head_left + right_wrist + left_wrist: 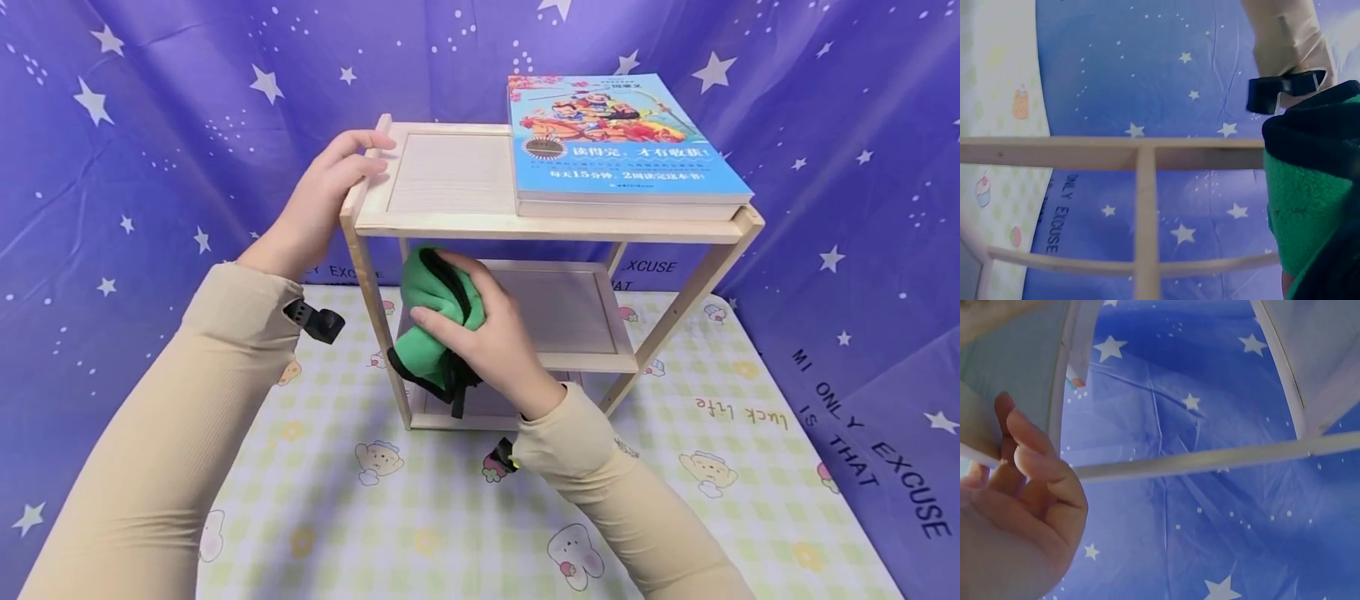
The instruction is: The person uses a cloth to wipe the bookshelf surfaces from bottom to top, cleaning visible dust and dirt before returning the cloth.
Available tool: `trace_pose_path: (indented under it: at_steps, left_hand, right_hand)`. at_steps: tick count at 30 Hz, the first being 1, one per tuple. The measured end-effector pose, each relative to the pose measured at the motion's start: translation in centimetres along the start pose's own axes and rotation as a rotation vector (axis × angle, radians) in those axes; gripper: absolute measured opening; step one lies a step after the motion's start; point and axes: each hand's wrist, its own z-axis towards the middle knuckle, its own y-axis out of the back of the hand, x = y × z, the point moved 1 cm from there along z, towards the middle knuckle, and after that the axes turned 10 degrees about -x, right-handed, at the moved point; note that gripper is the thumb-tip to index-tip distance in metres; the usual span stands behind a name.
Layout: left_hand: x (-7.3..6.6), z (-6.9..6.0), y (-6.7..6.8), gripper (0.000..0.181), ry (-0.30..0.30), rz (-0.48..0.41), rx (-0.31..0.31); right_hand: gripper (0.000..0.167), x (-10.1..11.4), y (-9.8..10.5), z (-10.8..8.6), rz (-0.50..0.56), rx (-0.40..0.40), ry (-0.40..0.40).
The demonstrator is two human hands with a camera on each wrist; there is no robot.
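Note:
A light wooden shelf rack (pixel 450 223) with three levels stands on the table. My left hand (pixel 322 192) grips its top left edge, fingers bent over the side rail; the left wrist view shows this hand (pixel 1035 506) close to the panel. In my right hand (pixel 498 333) is a bunched green cloth (pixel 423 354) with black edging, pinched between thumb and fingers. The cloth is in front of the left part of the rack, below the top board. Seen from the right wrist, the cloth (pixel 1307 194) fills the right side and mostly hides the hand.
Blue books (pixel 622 158) lie stacked on the right half of the top board. The middle shelf (pixel 577 312) is partly behind the right hand. A checked tablecloth (pixel 465 517) covers the table, and a purple star-print curtain (pixel 187 100) hangs behind and on both sides.

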Motion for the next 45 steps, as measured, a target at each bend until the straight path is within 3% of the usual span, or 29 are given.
trace_pose_path:
  at_steps: [12, 28, 37, 45]
  left_hand:
    - [-0.1, 0.0, 0.6, 0.029, -0.005, -0.003, 0.056]
    - [-0.9, -0.1, 1.1, 0.037, 0.031, -0.004, 0.116]
    - [-0.5, -0.3, 1.0, 0.034, 0.017, -0.073, 0.116]
    - [-0.3, -0.3, 0.3, 0.032, 0.027, -0.155, 0.115]
  right_hand:
    - [0.064, 2.1, -1.6, 2.5, 0.170, 0.042, -0.066]
    - [0.069, 3.8, -3.0, 4.2, 0.312, 0.074, -0.033]
    - [0.088, 4.4, -4.3, 4.9, 0.274, 0.066, -0.043]
    - [0.084, 4.2, -4.5, 4.6, 0.117, 0.019, 0.007]
